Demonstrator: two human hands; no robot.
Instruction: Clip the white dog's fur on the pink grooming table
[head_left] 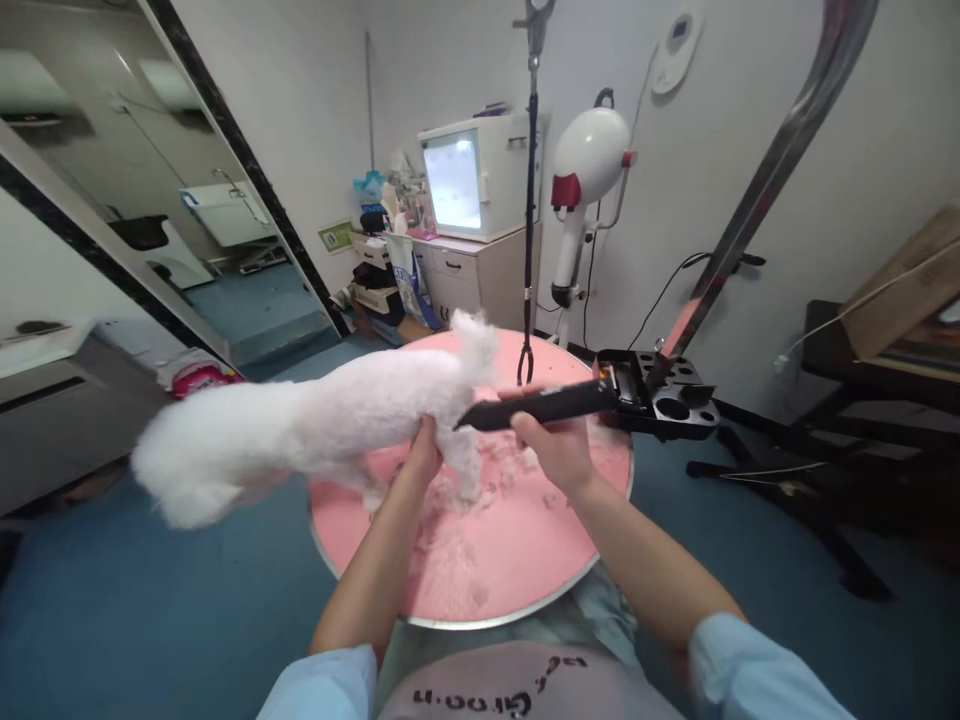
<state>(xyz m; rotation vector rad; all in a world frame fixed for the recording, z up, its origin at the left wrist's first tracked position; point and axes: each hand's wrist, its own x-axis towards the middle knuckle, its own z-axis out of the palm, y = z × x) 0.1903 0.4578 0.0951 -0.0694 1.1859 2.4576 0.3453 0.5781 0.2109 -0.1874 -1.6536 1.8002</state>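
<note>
A fluffy white dog (360,400) stands on a round pink table (517,560), its head toward the left and its tail raised. My left hand (426,448) grips the dog at the flank, just in front of the hind leg; most of its fingers are hidden behind the fur. In my right hand (559,440) is a black hair clipper (547,405), fingers wrapped round its body. The clipper's blade end points left, right by the dog's hindquarters; I cannot tell whether it touches. Cut white fur (442,550) lies scattered over the tabletop.
A black strap (531,200) hangs over the table's far side. A black tool tray (675,400) is fixed to a metal arm (765,180) at the right. Behind stand a white dryer (592,150) and a lit white cabinet (487,180). The dog's head overhangs the table's left edge.
</note>
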